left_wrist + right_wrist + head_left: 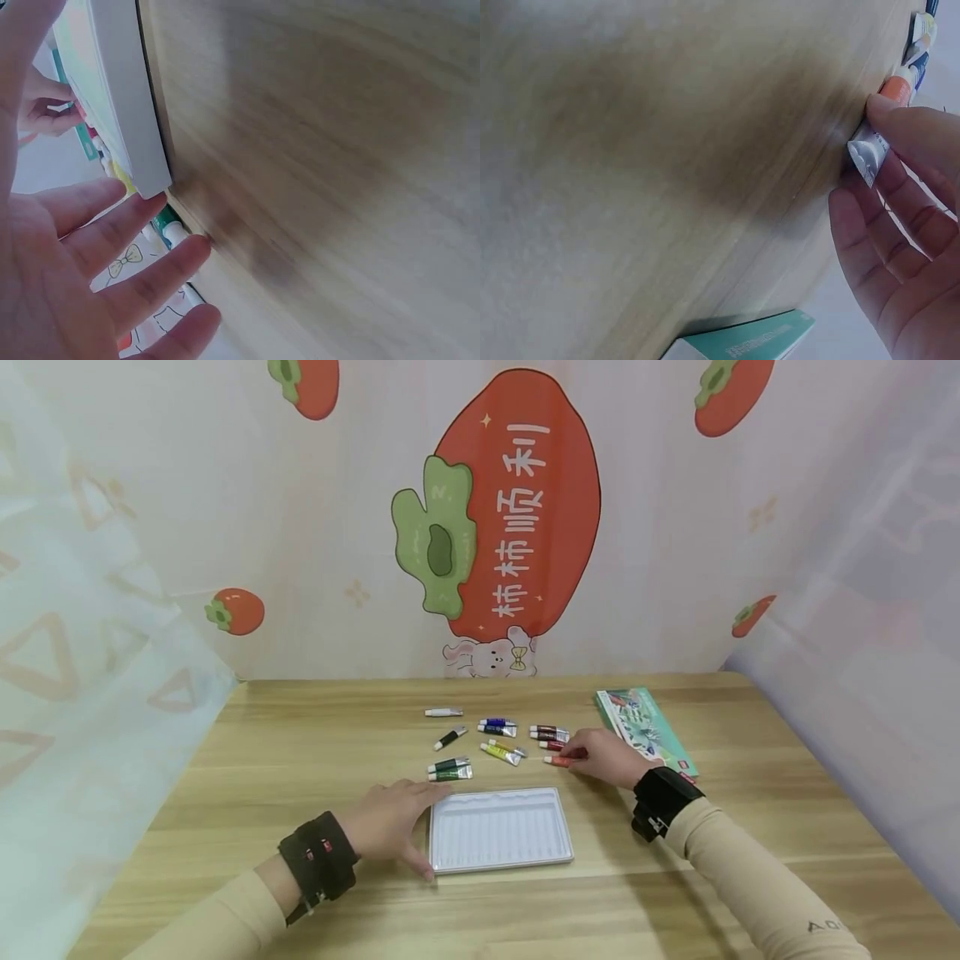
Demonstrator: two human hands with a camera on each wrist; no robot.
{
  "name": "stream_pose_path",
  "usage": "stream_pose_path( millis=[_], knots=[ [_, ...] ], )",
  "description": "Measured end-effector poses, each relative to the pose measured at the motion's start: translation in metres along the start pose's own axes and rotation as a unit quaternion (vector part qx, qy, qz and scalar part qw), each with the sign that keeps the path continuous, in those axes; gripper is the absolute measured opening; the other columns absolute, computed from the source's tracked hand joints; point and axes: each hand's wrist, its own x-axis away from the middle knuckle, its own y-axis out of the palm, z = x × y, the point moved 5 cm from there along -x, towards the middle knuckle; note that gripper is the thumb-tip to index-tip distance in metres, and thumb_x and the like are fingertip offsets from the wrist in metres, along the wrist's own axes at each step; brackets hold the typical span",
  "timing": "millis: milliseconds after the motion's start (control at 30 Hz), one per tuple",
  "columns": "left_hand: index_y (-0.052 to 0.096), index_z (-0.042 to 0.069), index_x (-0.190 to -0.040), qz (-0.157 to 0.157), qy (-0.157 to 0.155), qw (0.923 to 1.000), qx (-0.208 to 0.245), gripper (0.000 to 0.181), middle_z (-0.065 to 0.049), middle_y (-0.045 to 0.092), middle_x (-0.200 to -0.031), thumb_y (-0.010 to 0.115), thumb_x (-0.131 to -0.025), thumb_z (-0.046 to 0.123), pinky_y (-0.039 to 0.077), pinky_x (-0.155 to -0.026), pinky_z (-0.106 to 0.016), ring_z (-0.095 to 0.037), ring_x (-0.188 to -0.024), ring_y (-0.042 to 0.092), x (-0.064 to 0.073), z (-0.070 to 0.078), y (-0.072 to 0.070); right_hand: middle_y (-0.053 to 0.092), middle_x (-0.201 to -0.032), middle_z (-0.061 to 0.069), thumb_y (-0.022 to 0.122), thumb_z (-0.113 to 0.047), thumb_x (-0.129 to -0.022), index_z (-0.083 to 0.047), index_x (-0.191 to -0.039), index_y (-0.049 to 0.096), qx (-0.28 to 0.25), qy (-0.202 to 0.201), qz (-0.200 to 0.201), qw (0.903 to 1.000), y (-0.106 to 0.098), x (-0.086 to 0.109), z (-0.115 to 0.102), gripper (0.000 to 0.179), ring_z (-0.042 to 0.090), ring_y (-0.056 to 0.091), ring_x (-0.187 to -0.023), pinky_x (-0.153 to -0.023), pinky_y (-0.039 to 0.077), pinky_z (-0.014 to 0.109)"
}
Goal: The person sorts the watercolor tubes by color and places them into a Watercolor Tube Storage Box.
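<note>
My right hand pinches an orange paint tube between thumb and fingers, its silver crimped end jutting out below the thumb. In the head view the tube's white-capped end points left, just in front of a dark red paint tube. A shallow white plastic tray with narrow slots lies on the table, its slots bare. Along its left side my left hand is spread, thumb by the near corner and fingers by the far one. The left wrist view shows those fingers extended at the tray's edge.
Behind the tray lie several paint tubes: green, black, white, blue, yellow and brown. A teal illustrated box lies at the right, beyond my right hand. A printed curtain closes off the table's back.
</note>
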Motion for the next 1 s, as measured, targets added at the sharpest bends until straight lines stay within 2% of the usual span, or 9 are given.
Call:
stream_pose_path(
  millis=[100, 333, 467, 633, 767, 867, 1000],
  knots=[
    [0.047, 0.004, -0.151, -0.004, -0.003, 1.0000, -0.002, 0.119, -0.019, 0.051, -0.150, 0.093, -0.056, 0.059, 0.045, -0.099, -0.068, -0.043, -0.131, 0.051, 0.000, 0.003, -0.002, 0.070, -0.097, 0.001, 0.076, -0.002, -0.090, -0.006, -0.104, 0.079, -0.003, 0.003, 0.001, 1.0000, 0.000, -0.001, 0.001, 0.015, 0.018, 0.063, -0.092, -0.083, 0.055, 0.038],
    [0.049, 0.011, -0.151, -0.011, -0.022, 0.9996, -0.014, 0.116, -0.015, 0.051, -0.151, 0.091, -0.055, 0.061, 0.046, -0.098, -0.068, -0.040, -0.132, 0.050, -0.004, 0.000, 0.005, 0.071, -0.098, 0.001, 0.078, -0.001, -0.088, -0.007, -0.103, 0.079, -0.032, 0.033, -0.011, 0.9989, -0.002, -0.001, 0.000, 0.015, 0.015, 0.059, -0.088, -0.080, 0.053, 0.036],
    [0.049, 0.011, -0.151, -0.014, -0.030, 0.9995, -0.002, 0.115, -0.015, 0.050, -0.151, 0.093, -0.055, 0.058, 0.045, -0.098, -0.070, -0.041, -0.133, 0.049, -0.004, 0.001, 0.004, 0.071, -0.100, 0.002, 0.078, -0.003, -0.089, -0.006, -0.105, 0.078, -0.087, 0.059, -0.015, 0.9943, -0.002, 0.001, 0.000, 0.016, 0.016, 0.059, -0.088, -0.079, 0.052, 0.033],
    [0.048, 0.008, -0.151, -0.017, -0.026, 0.9995, 0.010, 0.115, -0.017, 0.049, -0.152, 0.094, -0.057, 0.054, 0.045, -0.102, -0.065, -0.041, -0.134, 0.048, -0.002, 0.003, 0.001, 0.071, -0.102, 0.004, 0.075, -0.004, -0.090, -0.007, -0.104, 0.078, -0.154, 0.094, -0.002, 0.9835, -0.003, 0.003, 0.004, 0.014, 0.018, 0.060, -0.091, -0.081, 0.052, 0.033],
    [0.048, 0.007, -0.151, -0.020, -0.024, 0.9993, 0.020, 0.114, -0.019, 0.048, -0.152, 0.094, -0.057, 0.053, 0.044, -0.104, -0.063, -0.042, -0.135, 0.047, -0.002, 0.003, 0.001, 0.072, -0.105, 0.007, 0.075, -0.006, -0.091, -0.005, -0.105, 0.076, -0.216, 0.127, 0.020, 0.9678, -0.003, 0.004, 0.009, 0.013, 0.020, 0.062, -0.094, -0.081, 0.053, 0.032],
    [0.047, 0.007, -0.151, -0.023, -0.026, 0.9992, 0.021, 0.115, -0.019, 0.047, -0.153, 0.094, -0.058, 0.053, 0.044, -0.105, -0.062, -0.042, -0.135, 0.046, -0.003, 0.003, 0.002, 0.071, -0.105, 0.008, 0.075, -0.008, -0.092, -0.002, -0.109, 0.073, -0.269, 0.162, 0.034, 0.9487, -0.001, 0.004, 0.013, 0.018, 0.019, 0.063, -0.095, -0.081, 0.053, 0.029],
    [0.047, 0.006, -0.152, -0.025, -0.028, 0.9991, 0.020, 0.115, -0.019, 0.046, -0.153, 0.094, -0.058, 0.053, 0.043, -0.107, -0.061, -0.042, -0.136, 0.046, -0.003, 0.003, 0.002, 0.071, -0.110, 0.010, 0.068, -0.007, -0.097, 0.003, -0.118, 0.068, -0.332, 0.186, 0.042, 0.9236, 0.000, 0.005, 0.011, 0.024, 0.017, 0.060, -0.097, -0.083, 0.051, 0.028]
  ],
)
